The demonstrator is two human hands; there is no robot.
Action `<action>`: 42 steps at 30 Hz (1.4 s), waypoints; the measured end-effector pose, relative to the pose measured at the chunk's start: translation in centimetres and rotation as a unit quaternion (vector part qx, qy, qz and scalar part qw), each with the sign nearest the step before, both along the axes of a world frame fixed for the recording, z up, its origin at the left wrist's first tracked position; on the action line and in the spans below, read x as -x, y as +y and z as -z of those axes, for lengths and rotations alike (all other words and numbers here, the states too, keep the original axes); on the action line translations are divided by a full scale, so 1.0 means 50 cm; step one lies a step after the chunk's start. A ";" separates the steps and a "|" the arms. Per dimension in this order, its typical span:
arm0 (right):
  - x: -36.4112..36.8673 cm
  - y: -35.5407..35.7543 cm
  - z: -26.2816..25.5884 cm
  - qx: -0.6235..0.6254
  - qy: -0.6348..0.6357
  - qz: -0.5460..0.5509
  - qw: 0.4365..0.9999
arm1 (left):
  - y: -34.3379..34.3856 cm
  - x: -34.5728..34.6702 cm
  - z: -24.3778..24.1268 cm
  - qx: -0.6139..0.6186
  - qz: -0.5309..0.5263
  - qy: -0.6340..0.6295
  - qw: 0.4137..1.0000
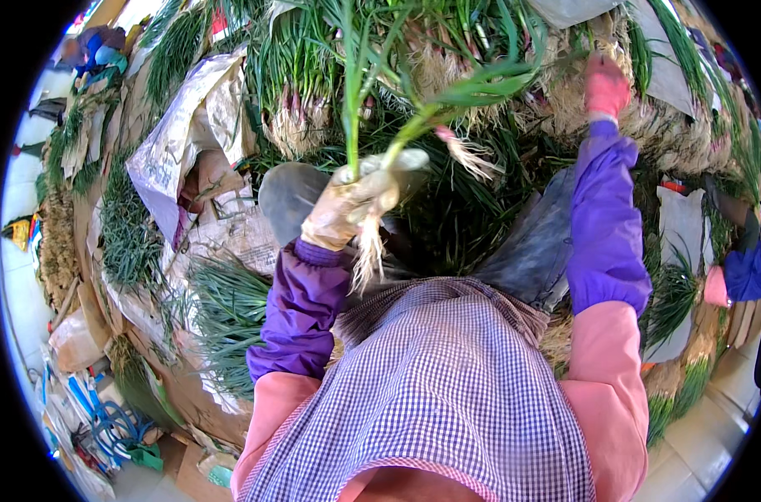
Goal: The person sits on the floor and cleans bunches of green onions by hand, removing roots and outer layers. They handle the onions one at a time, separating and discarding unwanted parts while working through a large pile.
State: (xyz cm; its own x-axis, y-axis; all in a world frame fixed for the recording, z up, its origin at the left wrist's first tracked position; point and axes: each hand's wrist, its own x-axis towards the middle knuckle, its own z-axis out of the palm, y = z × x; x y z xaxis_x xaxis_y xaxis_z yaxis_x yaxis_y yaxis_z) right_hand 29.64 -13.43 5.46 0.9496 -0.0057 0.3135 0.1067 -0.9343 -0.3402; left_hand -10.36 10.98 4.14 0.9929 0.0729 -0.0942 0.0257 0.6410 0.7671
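My left hand [358, 191], in a pale glove, is closed on a few green onion stalks [353, 106]. Their leaves rise and fan out to the right, while a tuft of whitish roots [369, 248] dangles below the fist. Beyond it, a reddish onion bulb with roots [462, 149] hangs under the blurred leaves. My right hand [606, 85], in a red glove, reaches out to the heap of rooted green onions [650, 132] at the upper right. Its fingertips are blurred against the roots, and I cannot see whether they grip anything.
Onion bundles [299, 106] stand ahead with roots towards me. Loose green leaves [455, 201] litter the ground between my knees. To the left are a printed sack [173, 138] and a leafy pile [229, 314]. Another person [101, 53] is at the far upper left.
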 end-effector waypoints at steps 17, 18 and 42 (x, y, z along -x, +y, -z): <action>0.539 0.299 0.368 -0.564 0.663 -0.301 0.389 | -0.034 -0.071 0.064 0.196 -0.090 0.030 0.976; 0.557 0.339 0.382 -0.552 0.658 -0.307 0.410 | -0.037 -0.060 0.053 0.235 -0.078 0.037 0.968; 0.502 0.482 0.458 -0.265 0.442 -0.441 0.734 | 0.182 0.082 0.024 -0.018 -0.340 0.062 0.938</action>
